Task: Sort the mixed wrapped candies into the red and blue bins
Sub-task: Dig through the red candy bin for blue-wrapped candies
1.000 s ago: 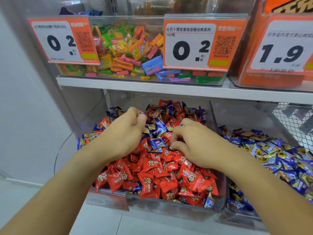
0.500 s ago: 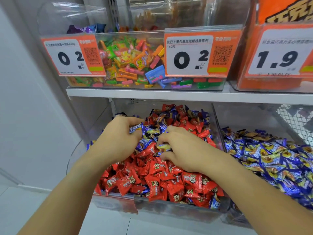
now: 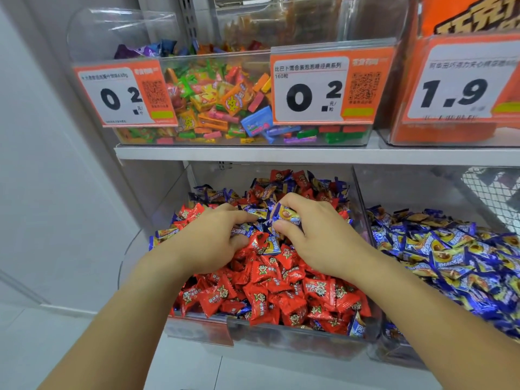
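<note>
A clear bin on the lower shelf holds mostly red wrapped candies with blue ones mixed in toward the back. To its right a second clear bin holds blue wrapped candies. Both hands are over the middle of the red pile. My left hand has its fingers curled around blue wrapped candies. My right hand pinches a blue and yellow wrapped candy between thumb and fingers.
The upper shelf carries a clear bin of mixed colourful gum with orange price tags, and an orange box at the right. A wire basket stands behind the blue bin. A white wall is at the left.
The view tilted up and drew closer. Both hands moved together toward the back of the red pile and gathered blue candies; the right hand now holds one up.
</note>
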`<state>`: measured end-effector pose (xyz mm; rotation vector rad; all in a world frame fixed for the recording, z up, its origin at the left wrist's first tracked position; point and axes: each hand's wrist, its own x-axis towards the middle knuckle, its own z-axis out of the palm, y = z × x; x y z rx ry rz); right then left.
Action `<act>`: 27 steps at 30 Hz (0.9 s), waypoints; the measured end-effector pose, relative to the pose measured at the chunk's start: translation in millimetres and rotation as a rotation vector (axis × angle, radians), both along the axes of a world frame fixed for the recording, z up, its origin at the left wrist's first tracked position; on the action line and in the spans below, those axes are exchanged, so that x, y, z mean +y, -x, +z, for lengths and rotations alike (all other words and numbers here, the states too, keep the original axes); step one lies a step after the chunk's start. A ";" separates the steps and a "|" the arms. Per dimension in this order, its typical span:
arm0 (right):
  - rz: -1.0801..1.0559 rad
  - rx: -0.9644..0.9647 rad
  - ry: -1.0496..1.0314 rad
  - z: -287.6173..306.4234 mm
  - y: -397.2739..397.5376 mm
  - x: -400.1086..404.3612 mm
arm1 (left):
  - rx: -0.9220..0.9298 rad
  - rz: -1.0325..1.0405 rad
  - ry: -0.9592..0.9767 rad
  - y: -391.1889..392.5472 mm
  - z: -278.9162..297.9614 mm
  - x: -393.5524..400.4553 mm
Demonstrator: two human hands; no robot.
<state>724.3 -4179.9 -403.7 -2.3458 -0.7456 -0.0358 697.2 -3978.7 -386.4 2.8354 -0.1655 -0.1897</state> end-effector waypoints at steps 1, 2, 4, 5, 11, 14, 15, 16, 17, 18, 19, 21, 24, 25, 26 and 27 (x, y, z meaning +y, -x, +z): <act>0.000 0.002 0.002 0.2 0.6 -0.1 | -0.005 0.002 -0.016 -0.3 1.2 0.1; -0.002 0.003 0.007 0.0 0.9 -0.3 | -0.015 0.003 -0.026 -0.5 2.1 0.0; -0.003 0.014 0.017 -0.6 2.1 -0.8 | -0.048 -0.004 -0.026 -1.4 2.4 -0.1; -0.006 0.019 0.013 -1.3 2.2 -1.1 | -0.070 -0.001 -0.022 -1.8 2.2 0.4; -0.035 0.029 -0.049 -1.9 -0.2 -2.7 | -0.167 0.105 0.099 -1.5 3.0 5.2; -0.053 0.034 -0.119 1.3 1.9 -2.4 | -0.274 0.188 0.206 0.0 6.4 7.0; -0.056 0.039 -0.157 2.6 2.6 -2.4 | -0.316 0.215 0.248 0.6 7.6 7.7; -0.064 0.047 -0.200 4.1 3.4 -2.5 | -0.342 0.240 0.296 1.8 9.2 8.1; -0.078 0.058 -0.237 5.8 4.4 -2.7 | -0.355 0.260 0.349 2.9 10.1 9.1; -0.095 0.077 -0.272 6.9 4.9 -2.9 | -0.367 0.276 0.404 3.8 10.8 9.7; -0.113 0.115 -0.315 8.4 5.8 -3.1 | -0.375 0.288 0.454 3.8 10.5 11.1; -0.139 0.244 -0.428 10.1 7.2 -3.2 | -0.358 0.287 0.561 4.8 10.5 10.5; -0.159 0.430 -0.600 15.0 11.4 -2.2 | -0.241 0.263 0.824 8.3 12.4 1.7; -0.158 0.484 -0.656 17.3 13.3 -1.5 | -0.201 0.255 0.894 9.2 12.7 -2.0; -0.155 0.533 -0.707 19.1 14.7 -0.8 | -0.169 0.248 0.945 9.0 12.4 -5.6; -0.152 0.572 -0.741 21.3 16.1 -0.1 | -0.141 0.240 0.977 8.0 11.1 -8.1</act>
